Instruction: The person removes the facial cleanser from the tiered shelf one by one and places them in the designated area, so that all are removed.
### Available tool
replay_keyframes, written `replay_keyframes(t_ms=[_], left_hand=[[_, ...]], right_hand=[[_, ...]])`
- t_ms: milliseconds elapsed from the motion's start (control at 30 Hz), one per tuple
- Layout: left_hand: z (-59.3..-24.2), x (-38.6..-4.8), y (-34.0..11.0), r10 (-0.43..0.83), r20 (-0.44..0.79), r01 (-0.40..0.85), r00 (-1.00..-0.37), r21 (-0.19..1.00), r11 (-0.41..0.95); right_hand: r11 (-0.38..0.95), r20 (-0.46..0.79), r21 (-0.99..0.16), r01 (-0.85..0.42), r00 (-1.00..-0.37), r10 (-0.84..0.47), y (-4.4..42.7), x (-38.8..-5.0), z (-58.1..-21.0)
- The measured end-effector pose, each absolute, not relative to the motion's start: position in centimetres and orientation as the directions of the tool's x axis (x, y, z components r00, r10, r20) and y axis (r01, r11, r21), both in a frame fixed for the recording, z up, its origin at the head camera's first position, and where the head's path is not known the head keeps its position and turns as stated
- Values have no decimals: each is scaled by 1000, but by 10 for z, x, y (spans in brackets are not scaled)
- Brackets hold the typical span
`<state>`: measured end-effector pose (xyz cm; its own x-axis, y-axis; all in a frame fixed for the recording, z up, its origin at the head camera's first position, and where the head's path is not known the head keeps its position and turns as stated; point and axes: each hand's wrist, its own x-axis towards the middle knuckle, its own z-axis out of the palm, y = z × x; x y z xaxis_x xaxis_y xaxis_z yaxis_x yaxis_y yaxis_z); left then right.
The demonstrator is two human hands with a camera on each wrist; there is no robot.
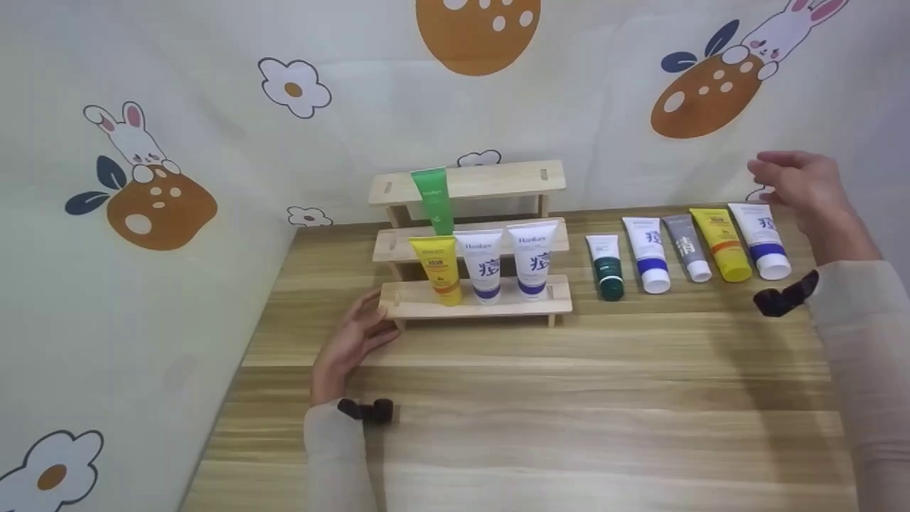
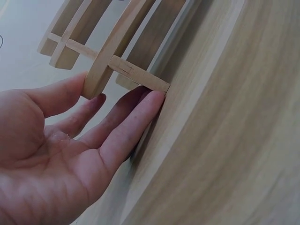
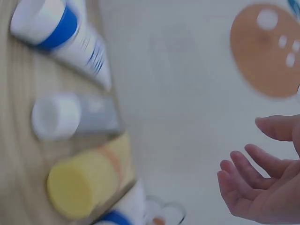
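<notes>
At the left end of the lowest tier of a three-tier wooden rack (image 1: 473, 309), my left hand (image 1: 352, 340) rests with relaxed fingers. In the left wrist view, its thumb (image 2: 63, 96) touches the board's end (image 2: 96, 77), and the fingertips touch the leg (image 2: 140, 75) near the tabletop. My right hand (image 1: 807, 188) hangs empty and loosely bent above the far right tube (image 1: 761, 238). The right wrist view shows the hand (image 3: 262, 183) apart from the tubes. A yellow tube (image 1: 439, 270) and two white tubes (image 1: 483, 267) (image 1: 533, 259) stand on the lowest tier; a green tube (image 1: 434, 199) stands behind.
Right of the rack, a row of tubes lies on the wooden table (image 1: 569, 412): dark green and white (image 1: 606, 267), white and blue (image 1: 648, 252), grey (image 1: 688, 249), yellow (image 1: 723, 245). A patterned cloth (image 1: 355, 121) hangs behind the table and along its left side.
</notes>
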<state>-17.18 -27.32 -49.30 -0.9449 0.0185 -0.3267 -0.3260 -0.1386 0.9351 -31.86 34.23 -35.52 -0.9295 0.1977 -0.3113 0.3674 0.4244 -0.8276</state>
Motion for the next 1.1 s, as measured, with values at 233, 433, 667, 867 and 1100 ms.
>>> replay_keyframes(t_ms=[233, 433, 667, 867, 1100], left_hand=[[-495, -173, -272, 15, -315, -314, -949, 940, -132], [-496, -172, -273, 11, -321, -320, -947, 938, -136], [-495, -172, -274, 23, -323, -323, -946, 937, -134], [-494, -172, -274, 11, -336, -334, -942, 932, -139], [-494, -172, -273, 25, -328, -328, -944, 934, -143]], right_hand=[[207, -170, -965, 159, -985, -34, 291, -310, -315], [-123, -32, -991, 52, -987, -160, 253, -305, -301], [-89, 9, -996, 11, -974, -225, 216, -301, -293], [-5, 21, -1000, -21, -959, -282, 187, -296, -288], [50, 48, -996, -69, -938, -342, 147, -287, -282]])
